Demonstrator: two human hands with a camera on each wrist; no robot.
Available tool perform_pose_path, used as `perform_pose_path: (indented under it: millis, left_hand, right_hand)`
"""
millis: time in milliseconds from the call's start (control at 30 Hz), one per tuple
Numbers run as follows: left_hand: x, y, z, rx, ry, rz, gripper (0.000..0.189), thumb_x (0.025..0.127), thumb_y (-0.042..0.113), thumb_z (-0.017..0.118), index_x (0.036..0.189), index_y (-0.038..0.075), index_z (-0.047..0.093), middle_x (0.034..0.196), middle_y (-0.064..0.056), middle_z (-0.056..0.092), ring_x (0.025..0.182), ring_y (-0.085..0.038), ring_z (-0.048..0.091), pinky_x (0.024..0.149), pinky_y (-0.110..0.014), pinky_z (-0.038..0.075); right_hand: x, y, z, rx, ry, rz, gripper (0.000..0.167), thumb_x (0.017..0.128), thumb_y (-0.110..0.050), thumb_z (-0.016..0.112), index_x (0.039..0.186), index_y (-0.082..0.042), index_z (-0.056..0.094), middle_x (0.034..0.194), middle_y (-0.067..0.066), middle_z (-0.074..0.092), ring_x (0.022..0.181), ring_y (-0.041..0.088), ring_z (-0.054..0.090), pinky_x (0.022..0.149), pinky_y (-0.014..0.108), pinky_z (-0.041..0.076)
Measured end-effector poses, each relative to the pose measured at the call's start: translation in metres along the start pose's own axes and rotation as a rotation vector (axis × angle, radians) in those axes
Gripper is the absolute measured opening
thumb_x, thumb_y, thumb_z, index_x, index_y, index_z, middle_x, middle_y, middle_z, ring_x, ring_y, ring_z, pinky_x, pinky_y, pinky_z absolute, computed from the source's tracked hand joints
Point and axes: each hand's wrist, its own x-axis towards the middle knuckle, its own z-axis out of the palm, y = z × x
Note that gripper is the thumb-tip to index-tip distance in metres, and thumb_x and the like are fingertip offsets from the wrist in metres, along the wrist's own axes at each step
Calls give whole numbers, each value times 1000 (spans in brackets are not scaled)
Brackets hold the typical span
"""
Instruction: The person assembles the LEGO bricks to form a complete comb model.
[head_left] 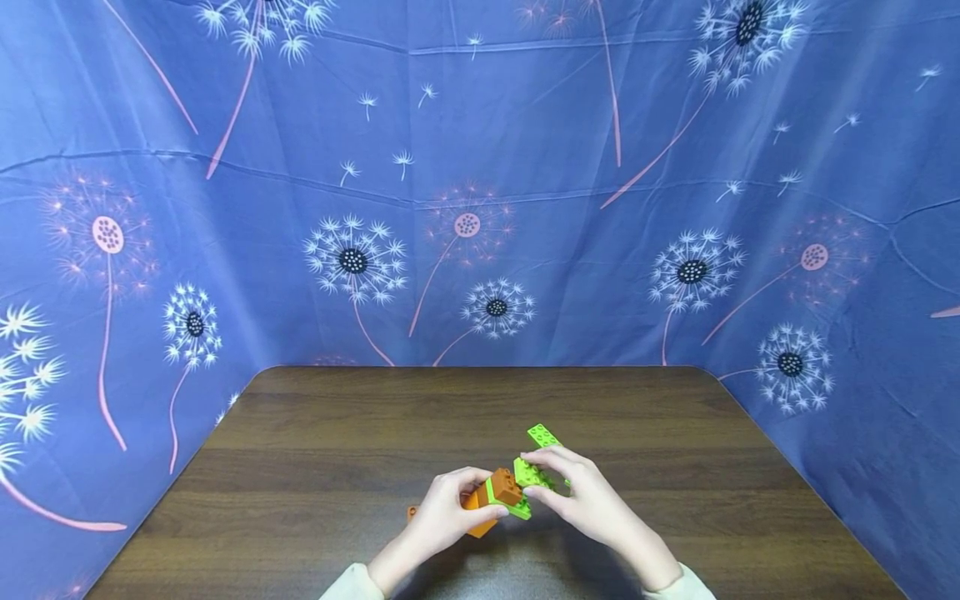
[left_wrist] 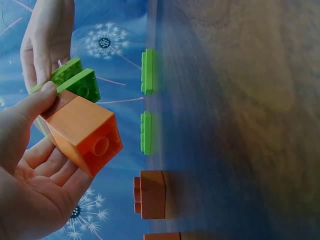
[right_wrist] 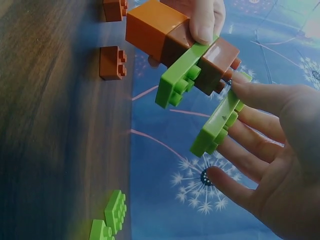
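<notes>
My left hand grips a stack of toy building bricks above the table, its thumb on one side. The stack runs from a large orange brick through a brown brick and a long green plate to another brown brick. Between thumb and fingertips, my right hand pinches a second green plate. That plate's upper end is right at the studs of the end brown brick, and both green plates jut out the same way.
Beyond the right hand lies a loose green plate on the wooden table. The left wrist view shows two green plates, the nearer one beside a brown brick. A patterned blue cloth hangs behind the table.
</notes>
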Motion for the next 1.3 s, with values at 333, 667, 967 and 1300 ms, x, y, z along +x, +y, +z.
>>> perform_pose_path:
  millis: [333, 667, 967, 1300]
  left_hand:
    - [1, -3, 0, 33, -8, 22, 33, 77, 28, 76, 102, 8, 68, 94, -5, 70, 77, -11, 65, 65, -19, 50]
    - [1, -4, -1, 31, -13, 24, 33, 77, 28, 76, 102, 8, 69, 91, -5, 70, 74, -6, 63, 63, -19, 50]
    - [1, -6, 0, 42, -15, 30, 35, 78, 31, 75, 104, 8, 70, 88, -3, 69, 73, -1, 60, 64, -19, 50]
    - [1, -6, -1, 73, -7, 58, 37, 78, 31, 75, 105, 6, 70, 87, -2, 69, 72, -1, 58, 63, -18, 50]
  right_hand:
    - [1, -1, 3, 23, -35, 1, 35, 84, -23, 70, 117, -13, 63, 113, 1, 65, 100, 14, 63, 84, 32, 52]
    - [2, -2, 5, 25, -39, -12, 34, 87, -27, 66, 118, -14, 62, 113, -1, 65, 99, 14, 64, 83, 31, 52]
    - [1, -4, 7, 35, -39, -18, 34, 87, -27, 66, 118, -14, 62, 112, -4, 65, 96, 11, 64, 80, 32, 53]
    - [0, -4, 7, 44, -30, -42, 35, 86, -27, 67, 119, -15, 62, 112, -3, 65, 96, 11, 65, 79, 35, 53]
